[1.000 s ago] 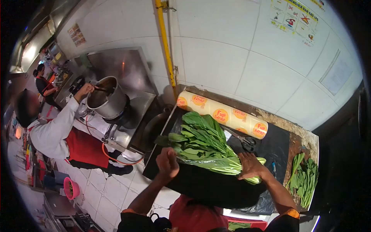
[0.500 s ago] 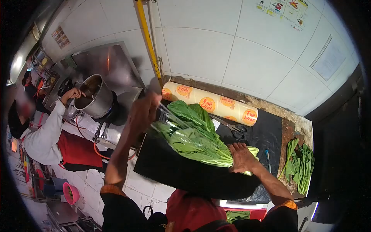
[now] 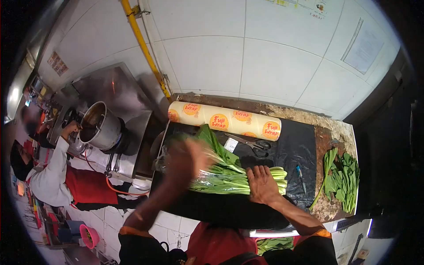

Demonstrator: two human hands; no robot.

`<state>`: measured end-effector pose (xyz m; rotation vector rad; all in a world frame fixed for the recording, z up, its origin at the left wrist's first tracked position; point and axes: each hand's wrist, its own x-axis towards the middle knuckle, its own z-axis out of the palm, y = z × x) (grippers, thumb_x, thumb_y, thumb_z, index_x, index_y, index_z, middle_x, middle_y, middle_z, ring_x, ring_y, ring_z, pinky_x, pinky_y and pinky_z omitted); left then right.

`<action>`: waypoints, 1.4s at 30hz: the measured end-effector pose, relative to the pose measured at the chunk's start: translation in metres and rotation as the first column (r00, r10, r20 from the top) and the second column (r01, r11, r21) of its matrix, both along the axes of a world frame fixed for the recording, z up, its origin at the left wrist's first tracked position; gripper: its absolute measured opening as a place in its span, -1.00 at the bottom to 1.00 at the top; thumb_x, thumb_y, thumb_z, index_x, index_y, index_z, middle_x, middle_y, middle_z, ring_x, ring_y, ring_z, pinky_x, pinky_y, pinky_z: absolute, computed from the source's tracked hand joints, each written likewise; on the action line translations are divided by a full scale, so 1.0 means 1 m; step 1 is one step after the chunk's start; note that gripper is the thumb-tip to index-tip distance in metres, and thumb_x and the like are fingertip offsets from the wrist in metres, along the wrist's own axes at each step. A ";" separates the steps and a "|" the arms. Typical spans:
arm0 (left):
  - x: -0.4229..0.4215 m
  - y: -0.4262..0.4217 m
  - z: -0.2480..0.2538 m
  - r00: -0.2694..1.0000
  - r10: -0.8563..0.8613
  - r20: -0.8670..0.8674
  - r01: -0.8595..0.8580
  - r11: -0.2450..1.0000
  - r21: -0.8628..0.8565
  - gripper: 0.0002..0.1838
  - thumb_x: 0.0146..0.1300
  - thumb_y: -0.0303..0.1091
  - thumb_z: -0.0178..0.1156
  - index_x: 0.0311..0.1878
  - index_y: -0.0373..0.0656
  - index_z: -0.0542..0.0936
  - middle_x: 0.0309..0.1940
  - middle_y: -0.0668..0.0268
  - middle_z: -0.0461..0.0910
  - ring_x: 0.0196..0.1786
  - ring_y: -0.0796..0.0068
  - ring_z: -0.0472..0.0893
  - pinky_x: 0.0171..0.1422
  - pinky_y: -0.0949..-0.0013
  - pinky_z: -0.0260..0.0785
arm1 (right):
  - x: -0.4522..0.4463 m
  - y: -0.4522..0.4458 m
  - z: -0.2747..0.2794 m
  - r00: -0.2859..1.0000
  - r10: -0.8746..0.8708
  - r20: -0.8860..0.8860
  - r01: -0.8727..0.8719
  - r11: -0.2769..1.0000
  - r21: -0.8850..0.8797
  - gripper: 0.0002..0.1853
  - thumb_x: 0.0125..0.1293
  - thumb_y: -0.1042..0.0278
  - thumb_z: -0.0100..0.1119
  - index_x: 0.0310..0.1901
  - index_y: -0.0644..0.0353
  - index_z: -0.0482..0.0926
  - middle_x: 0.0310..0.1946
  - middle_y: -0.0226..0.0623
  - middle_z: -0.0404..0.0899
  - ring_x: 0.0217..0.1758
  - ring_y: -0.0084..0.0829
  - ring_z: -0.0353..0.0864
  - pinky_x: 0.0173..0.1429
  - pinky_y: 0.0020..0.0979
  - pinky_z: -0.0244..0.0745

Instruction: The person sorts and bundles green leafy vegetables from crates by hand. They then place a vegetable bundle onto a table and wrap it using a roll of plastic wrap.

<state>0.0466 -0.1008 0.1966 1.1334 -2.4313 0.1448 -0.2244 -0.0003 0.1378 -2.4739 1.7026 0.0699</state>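
Note:
A bunch of leafy greens (image 3: 229,180) lies on the black-covered table, its pale stems to the right and its leaves to the left. Clear plastic wrap (image 3: 204,176) covers part of the leaves. My right hand (image 3: 263,184) grips the bunch across the stems, fingers over the top. Over the leaf end is my left hand (image 3: 192,159), smeared by motion, so its fingers and anything in them cannot be made out. Behind the bunch are a pair of scissors (image 3: 258,148) and a small white label (image 3: 230,145).
A printed wrap roll (image 3: 224,122) lies along the wall. On the right are a pen (image 3: 301,179) and loose greens (image 3: 342,181). To the left, a co-worker (image 3: 84,181) reaches to a pot (image 3: 100,128) on a stove. A red crate (image 3: 299,240) sits below the table edge.
My left hand has come down and to the right across the leaves, from where it was raised with the plastic wrap. My right hand stays on the stems. The whole view has shifted slightly.

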 end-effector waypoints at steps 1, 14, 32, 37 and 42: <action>-0.039 0.039 0.009 0.964 -0.267 0.000 0.266 0.960 0.090 -0.41 0.20 0.09 0.19 0.05 -0.26 0.46 -0.05 0.07 0.58 0.03 0.05 0.56 0.18 -0.07 0.30 | 0.001 0.003 0.003 1.000 -0.002 -0.012 0.002 1.000 -0.001 -0.30 -0.04 0.18 0.22 0.14 0.43 0.32 -0.08 0.03 0.42 0.07 -0.08 0.40 0.29 -0.13 0.17; -0.075 0.046 -0.034 0.815 -0.365 0.450 0.090 0.848 0.523 0.29 -0.46 0.58 0.27 0.17 -0.45 0.38 0.03 -0.13 0.46 0.17 -0.01 0.42 0.27 -0.04 0.13 | 0.022 0.050 -0.027 0.986 -0.032 -0.161 -0.034 0.919 -0.393 -0.54 0.24 0.32 -0.06 0.14 0.39 0.32 -0.06 0.07 0.44 -0.01 -0.13 0.42 0.17 -0.19 0.28; -0.082 -0.038 -0.091 0.882 -0.458 0.109 0.196 0.569 0.798 -0.41 -0.13 0.07 0.32 -0.34 -0.40 0.62 -0.43 0.00 0.64 -0.21 -0.01 0.65 -0.02 0.07 0.45 | 0.053 -0.008 -0.006 0.992 -0.048 0.119 0.038 0.996 0.079 0.47 -0.39 -0.18 0.58 0.42 0.43 -0.20 0.06 0.04 0.37 0.18 0.02 0.38 0.31 -0.07 0.25; -0.076 -0.033 -0.049 0.830 -0.524 0.193 0.168 0.563 0.809 -0.22 -0.06 0.19 0.31 -0.01 -0.39 0.52 -0.14 -0.09 0.61 0.00 0.00 0.60 0.11 0.13 0.41 | 0.045 -0.016 -0.005 0.977 -0.046 0.208 0.014 0.988 0.153 0.24 -0.40 -0.06 0.58 0.32 0.41 0.11 -0.03 0.05 0.43 0.11 0.00 0.45 0.24 -0.12 0.34; -0.059 0.017 -0.017 0.898 -0.348 0.269 0.305 0.934 0.187 0.06 -0.06 0.27 0.32 0.28 -0.47 0.26 0.30 -0.10 0.30 0.40 0.01 0.25 0.49 0.02 -0.04 | 0.030 -0.041 -0.002 0.977 -0.019 0.211 -0.054 0.940 0.337 0.14 -0.28 -0.02 0.52 0.30 0.44 0.13 0.08 0.16 0.41 0.21 0.02 0.41 0.26 -0.13 0.33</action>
